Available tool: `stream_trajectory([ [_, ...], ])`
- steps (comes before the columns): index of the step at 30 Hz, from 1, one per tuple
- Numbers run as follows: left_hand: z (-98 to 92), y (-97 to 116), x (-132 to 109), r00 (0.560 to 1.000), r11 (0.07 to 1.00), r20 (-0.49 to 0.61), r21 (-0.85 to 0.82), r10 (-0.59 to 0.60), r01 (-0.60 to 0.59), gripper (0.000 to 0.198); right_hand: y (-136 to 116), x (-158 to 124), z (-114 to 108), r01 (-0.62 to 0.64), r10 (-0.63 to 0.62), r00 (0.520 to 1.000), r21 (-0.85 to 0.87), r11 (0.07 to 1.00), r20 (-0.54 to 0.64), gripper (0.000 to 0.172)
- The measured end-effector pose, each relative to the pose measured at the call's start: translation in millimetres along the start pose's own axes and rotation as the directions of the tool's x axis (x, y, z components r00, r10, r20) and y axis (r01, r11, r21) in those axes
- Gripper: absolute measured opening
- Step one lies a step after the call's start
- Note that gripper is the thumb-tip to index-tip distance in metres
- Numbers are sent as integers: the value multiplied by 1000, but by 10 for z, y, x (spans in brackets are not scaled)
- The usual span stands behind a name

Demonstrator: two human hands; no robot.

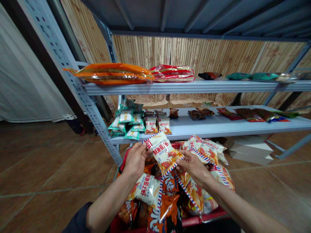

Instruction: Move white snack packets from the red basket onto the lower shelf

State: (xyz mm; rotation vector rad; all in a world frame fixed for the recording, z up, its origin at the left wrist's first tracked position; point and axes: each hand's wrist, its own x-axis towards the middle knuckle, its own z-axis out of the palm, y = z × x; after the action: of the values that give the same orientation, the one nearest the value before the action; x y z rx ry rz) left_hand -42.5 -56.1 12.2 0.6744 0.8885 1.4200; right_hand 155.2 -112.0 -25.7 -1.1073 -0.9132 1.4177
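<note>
Both hands hold one white snack packet (163,151) with red and blue striped edges and an orange crab picture. My left hand (134,159) grips its upper left corner, fingers closed. My right hand (193,167) pinches its lower right edge. The packet hangs above a red basket (206,218) heaped with several similar packets (148,191) and orange ones (167,207). Just beyond it is the lower shelf (194,127) of a grey metal rack.
The lower shelf carries green-and-white packets (126,123), matching crab packets (157,125) and dark snack bags (250,115). An upper shelf (194,86) holds orange (111,73) and red (173,73) flat packs. A rack post (80,94) stands left. White boxes (250,149) lie on the tiled floor.
</note>
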Motion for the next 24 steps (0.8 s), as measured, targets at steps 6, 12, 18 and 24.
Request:
stream_trajectory([
  [6,35,11,30,1000,996,21,91,11,-12,15,-11,-50,0,-36,34,998,32,999,47,34],
  [12,55,17,-14,997,998,62,21,-54,53,17,-16,-91,58,-38,34,999,157,987,26,33],
  [18,38,27,-47,989,994,99,8,-107,107,17,28,-86,78,-28,25,1000,212,977,15,31],
  [24,74,17,-29,993,997,97,47,-68,63,20,52,-83,38,-47,42,999,244,969,22,30],
])
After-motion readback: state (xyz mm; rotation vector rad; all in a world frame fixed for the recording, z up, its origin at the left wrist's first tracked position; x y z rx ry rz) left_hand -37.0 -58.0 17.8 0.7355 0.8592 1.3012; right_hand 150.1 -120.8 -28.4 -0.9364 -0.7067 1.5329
